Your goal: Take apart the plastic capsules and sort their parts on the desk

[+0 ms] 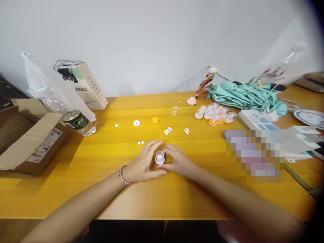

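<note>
Both of my hands meet at the middle of the yellow table (101, 189) around a small clear round capsule (159, 157). My left hand (143, 164), with a silver bracelet on its wrist, curls its fingers round the capsule's left side. My right hand (177, 160) pinches it from the right. Beyond the hands lie small white parts (168, 131), a white ring (136, 123), a yellow disc (155, 120) and a clear cup (174, 110). A heap of clear and orange capsules (215, 114) sits further back right.
An open cardboard box (27, 138) and a water bottle (78, 123) lie at the left, with a paper bag (86, 84) behind. A brown drink bottle (206, 84), a teal cloth (243, 96), a power strip (260, 119) and papers crowd the right.
</note>
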The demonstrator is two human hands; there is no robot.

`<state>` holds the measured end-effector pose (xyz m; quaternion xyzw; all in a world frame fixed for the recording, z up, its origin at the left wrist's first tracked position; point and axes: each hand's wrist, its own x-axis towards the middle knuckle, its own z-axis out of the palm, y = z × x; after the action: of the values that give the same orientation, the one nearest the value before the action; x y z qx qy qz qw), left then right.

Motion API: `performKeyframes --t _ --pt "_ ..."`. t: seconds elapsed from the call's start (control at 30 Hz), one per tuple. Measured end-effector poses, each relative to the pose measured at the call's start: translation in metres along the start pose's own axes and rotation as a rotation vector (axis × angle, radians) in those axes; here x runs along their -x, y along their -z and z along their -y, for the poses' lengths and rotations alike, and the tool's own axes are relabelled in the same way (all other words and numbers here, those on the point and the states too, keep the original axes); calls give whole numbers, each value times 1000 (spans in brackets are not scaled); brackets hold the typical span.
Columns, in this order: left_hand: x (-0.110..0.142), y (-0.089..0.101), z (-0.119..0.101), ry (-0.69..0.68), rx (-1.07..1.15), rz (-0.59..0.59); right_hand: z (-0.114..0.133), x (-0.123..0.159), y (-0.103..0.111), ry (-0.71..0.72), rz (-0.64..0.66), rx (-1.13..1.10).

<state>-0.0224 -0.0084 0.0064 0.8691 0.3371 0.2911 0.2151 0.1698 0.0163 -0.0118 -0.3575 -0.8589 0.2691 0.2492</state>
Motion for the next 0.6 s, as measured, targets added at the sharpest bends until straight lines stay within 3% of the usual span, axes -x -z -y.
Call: performKeyframes --t 0.17,0.27,0.47,0.6 --pt "-3 3 -5 -139 60 112 -3 1 -3 1 -22 -5" --pt "-3 1 -4 -160 40 94 -4 0 -3 1 -21 10" --pt "-1 -5 -3 105 -1 -125 -1 0 -2 18 -17 52" --pt "-2 -5 -4 110 39 -147 -1 0 -3 21 -24 29"
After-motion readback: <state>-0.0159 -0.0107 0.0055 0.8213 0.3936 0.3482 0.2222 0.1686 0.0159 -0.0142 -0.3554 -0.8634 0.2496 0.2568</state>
